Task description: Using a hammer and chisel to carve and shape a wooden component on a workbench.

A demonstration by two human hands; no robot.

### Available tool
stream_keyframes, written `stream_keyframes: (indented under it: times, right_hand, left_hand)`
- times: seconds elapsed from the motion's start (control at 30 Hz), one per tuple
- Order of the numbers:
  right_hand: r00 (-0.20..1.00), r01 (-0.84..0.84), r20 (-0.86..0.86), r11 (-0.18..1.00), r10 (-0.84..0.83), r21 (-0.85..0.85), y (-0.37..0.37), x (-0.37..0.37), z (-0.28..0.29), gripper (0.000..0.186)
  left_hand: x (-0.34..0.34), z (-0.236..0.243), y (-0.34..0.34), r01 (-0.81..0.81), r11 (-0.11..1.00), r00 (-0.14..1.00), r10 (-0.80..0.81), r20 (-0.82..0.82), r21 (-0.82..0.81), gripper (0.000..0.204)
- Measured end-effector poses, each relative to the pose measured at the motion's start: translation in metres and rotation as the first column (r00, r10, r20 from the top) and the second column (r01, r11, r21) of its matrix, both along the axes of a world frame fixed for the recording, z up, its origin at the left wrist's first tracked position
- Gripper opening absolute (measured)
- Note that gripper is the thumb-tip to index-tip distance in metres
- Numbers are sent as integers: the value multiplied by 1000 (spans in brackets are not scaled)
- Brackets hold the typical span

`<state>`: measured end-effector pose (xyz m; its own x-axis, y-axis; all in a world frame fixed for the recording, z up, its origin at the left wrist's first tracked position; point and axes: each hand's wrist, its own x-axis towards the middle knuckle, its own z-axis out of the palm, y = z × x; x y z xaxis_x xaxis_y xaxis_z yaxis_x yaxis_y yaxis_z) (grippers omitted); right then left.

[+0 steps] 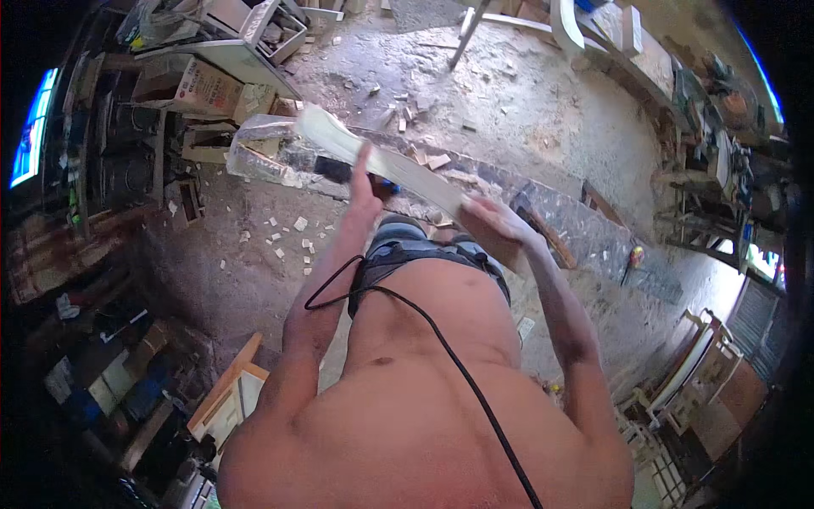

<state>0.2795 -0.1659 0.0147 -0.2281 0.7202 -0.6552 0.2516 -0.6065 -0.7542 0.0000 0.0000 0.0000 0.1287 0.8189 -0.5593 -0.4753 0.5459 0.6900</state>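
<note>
A long, curved piece of pale wood [407, 172] is held up slantwise in front of me, its far end up to the left. My left hand [365, 188] grips it near the middle, with a finger laid along its side. My right hand [498, 219] is closed round its nearer, right-hand end. Below the wood, a worn plank bench [555, 204] runs across from left to right. Beside my left hand a dark, blocky thing [332, 169] lies on the bench; its kind is unclear.
Wood offcuts [437, 161] and chips litter the bench and floor. A hand tool with a red and yellow handle [635, 254] lies at the bench's right. Cardboard boxes [208, 89] stand at the far left. A black cable [441, 335] hangs across my front.
</note>
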Motion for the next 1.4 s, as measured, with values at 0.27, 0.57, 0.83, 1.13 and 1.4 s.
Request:
stream_keyframes:
  times: [0.27, 0.57, 0.83, 1.13, 1.4]
  right_hand:
    - [791, 381, 441, 906, -424, 187, -52, 75, -48, 48]
    - [468, 243, 881, 968, -68, -54, -172, 129, -93, 56]
    - [353, 80, 935, 997, -30, 1, -158, 132, -118, 49]
    - [621, 125, 784, 989, -20, -74, -184, 138, -116, 40]
    - [594, 319, 782, 948, -192, -9, -231, 109, -152, 41]
  left_hand:
    - [-67, 60, 62, -79, 993, 939, 102, -328, 83, 74]
    - [-96, 133, 56, -183, 928, 836, 320, -445, 325, 83]
    - [-89, 164, 3, -252, 927, 779, 365, -511, 278, 87]
    - [-68, 177, 8, -258, 855, 760, 467, -452, 450, 72]
    - [13, 284, 70, 636, 675, 324, 207, -923, 374, 81]
